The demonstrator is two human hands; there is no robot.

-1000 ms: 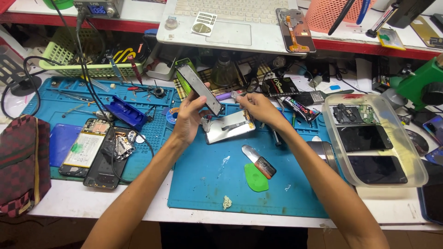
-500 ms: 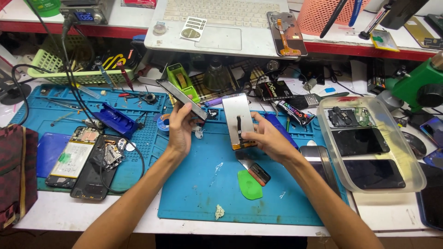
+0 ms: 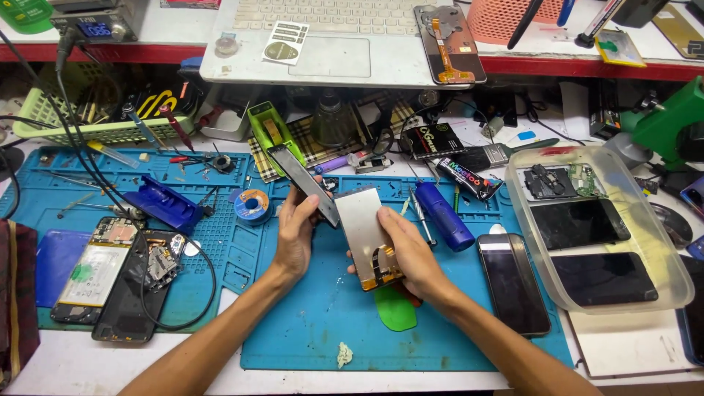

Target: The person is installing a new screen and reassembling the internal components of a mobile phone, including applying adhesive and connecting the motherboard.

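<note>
While both forearms reach over the blue mat [image 3: 323, 323], each hand grips a part.
Left hand [image 3: 295, 235] clasps a tilted dark phone frame [image 3: 302, 183]; right hand [image 3: 408, 253] pinches the silver screen panel [image 3: 364, 227].

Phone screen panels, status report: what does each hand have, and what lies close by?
Left hand grips dark phone panel, tilted. Right hand holds silver-backed screen panel. Green pry pick under right wrist on blue mat.

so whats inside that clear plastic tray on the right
The clear tray holds two dark-screened phones lying flat, with a small circuit board and parts at the far end. Whatever lies beneath the phones is covered.
</note>
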